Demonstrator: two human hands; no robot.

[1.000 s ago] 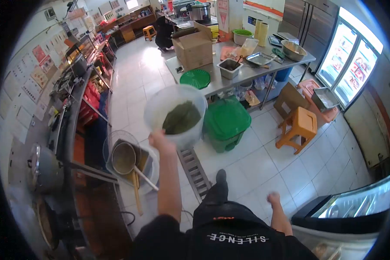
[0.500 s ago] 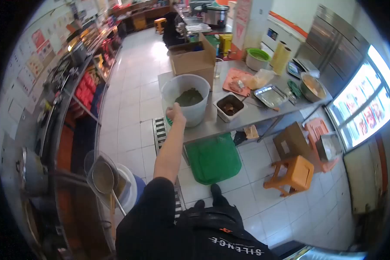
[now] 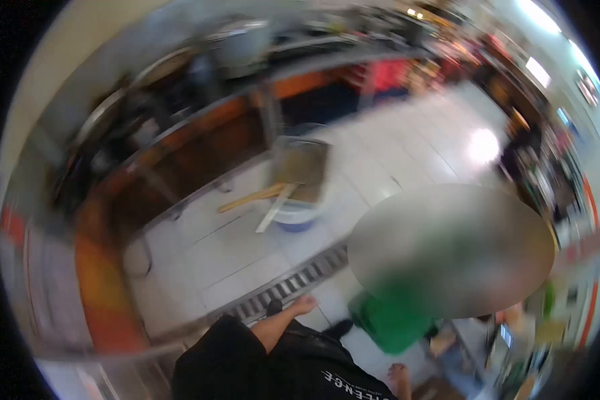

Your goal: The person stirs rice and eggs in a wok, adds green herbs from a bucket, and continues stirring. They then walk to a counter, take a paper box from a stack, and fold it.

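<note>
Near hands (image 3: pixel 305 305), green bin (image 3: pixel 397 323); on bucket (image 3: pixel 296 223), container (image 3: pixel 326 163), contents blurred brown.

Grn bin (image 3: pixel 395 325) pt. hidden by blurred oval (image 3: pixel 452 248); shirt (image 3: pixel 283 367) cut btm.

White lettering (image 3: pixel 355 389) on front of black shirt (image 3: pixel 283 370) reads "SILENCE", upside down to the camera. Smaller line (image 3: pixel 369 387) alongside it: too small to read.
</note>
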